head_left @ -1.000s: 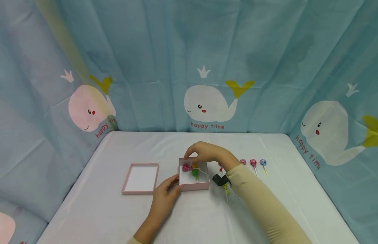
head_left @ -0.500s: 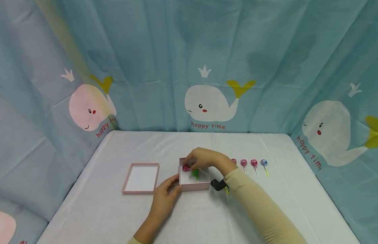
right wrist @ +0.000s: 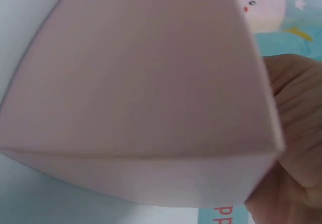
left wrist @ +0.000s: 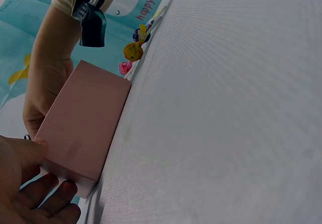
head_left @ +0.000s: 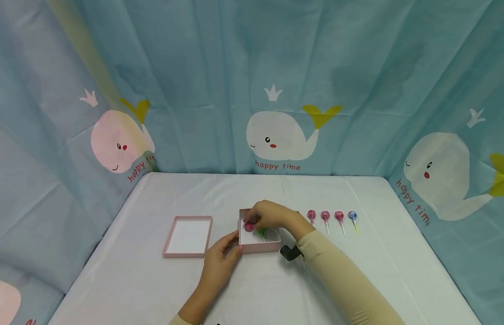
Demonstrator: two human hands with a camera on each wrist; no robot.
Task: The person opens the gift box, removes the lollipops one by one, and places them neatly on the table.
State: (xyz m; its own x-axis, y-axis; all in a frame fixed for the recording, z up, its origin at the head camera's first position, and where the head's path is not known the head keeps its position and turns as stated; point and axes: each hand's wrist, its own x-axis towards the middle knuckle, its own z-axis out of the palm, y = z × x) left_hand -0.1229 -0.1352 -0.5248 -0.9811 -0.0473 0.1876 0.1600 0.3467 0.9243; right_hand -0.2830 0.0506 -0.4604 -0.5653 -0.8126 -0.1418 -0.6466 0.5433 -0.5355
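Note:
A shallow pink box [head_left: 260, 248] with a white inside stands mid-table. My left hand [head_left: 220, 262] grips its near left corner, thumb on the front and fingers along the left side; the left wrist view shows this hold on the box [left wrist: 85, 126] too. My right hand [head_left: 272, 213] reaches down into the box from the far right. Its curled thumb and finger pinch a pink lollipop [head_left: 249, 227] by the candy end. A green lollipop [head_left: 262, 233] lies beside it, partly covered by the hand. The right wrist view has only the box's outer walls [right wrist: 136, 83] and part of a hand.
Left of the box lies its shallow pink-rimmed lid [head_left: 187, 255], white side up. Several lollipops lie in a row at the right, among them a blue one [head_left: 352, 215]. A yellow lollipop [left wrist: 133, 52] shows in the left wrist view. Whale-print cloth [head_left: 219, 135] hangs behind.
My right hand has lowered into the box over the lollipops, covering the orange one. The pink lollipop has shifted slightly toward the near side. My left hand stays on the box.

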